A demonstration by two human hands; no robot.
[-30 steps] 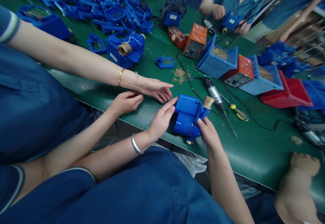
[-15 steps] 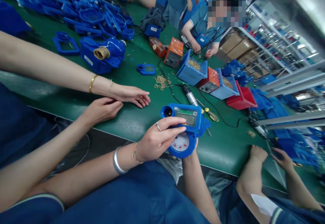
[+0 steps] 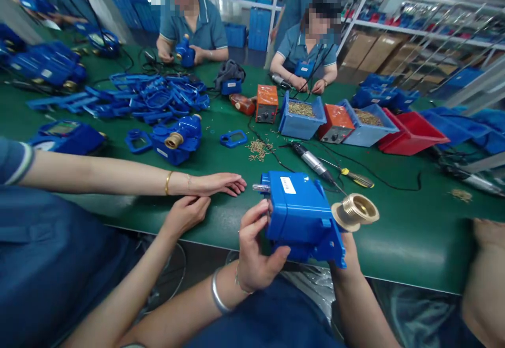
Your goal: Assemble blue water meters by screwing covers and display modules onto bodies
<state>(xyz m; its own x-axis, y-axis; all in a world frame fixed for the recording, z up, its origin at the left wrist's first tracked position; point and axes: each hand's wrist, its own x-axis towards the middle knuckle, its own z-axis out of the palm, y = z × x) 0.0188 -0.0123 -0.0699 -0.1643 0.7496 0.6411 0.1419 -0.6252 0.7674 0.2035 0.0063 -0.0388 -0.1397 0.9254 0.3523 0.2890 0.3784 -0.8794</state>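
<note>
A blue water meter (image 3: 300, 211) is held above the table's near edge, turned on its side. Its white label faces up and its brass threaded end (image 3: 357, 211) points right. My left hand (image 3: 258, 253), with a silver bangle at the wrist, grips the meter's left end between fingers and thumb. From below and behind, my right hand (image 3: 349, 250) holds it near the brass end; the meter hides most of its fingers. A small cylindrical metallic piece (image 3: 261, 187) sticks out at the meter's left end. Beyond the meter lies an electric screwdriver (image 3: 311, 161).
A neighbour's hands (image 3: 221, 185) rest at the left table edge. Behind are another meter (image 3: 177, 140), loose blue frames (image 3: 138, 98), scattered screws (image 3: 258, 149), orange boxes (image 3: 267, 107), blue screw bins (image 3: 300, 124), a red bin (image 3: 410, 135) and a yellow-handled screwdriver (image 3: 357, 178). Co-workers sit opposite.
The meter has been turned from showing its dial and display to lying sideways, label up, brass end now visible. My left hand has shifted onto its end. The camera view has levelled.
</note>
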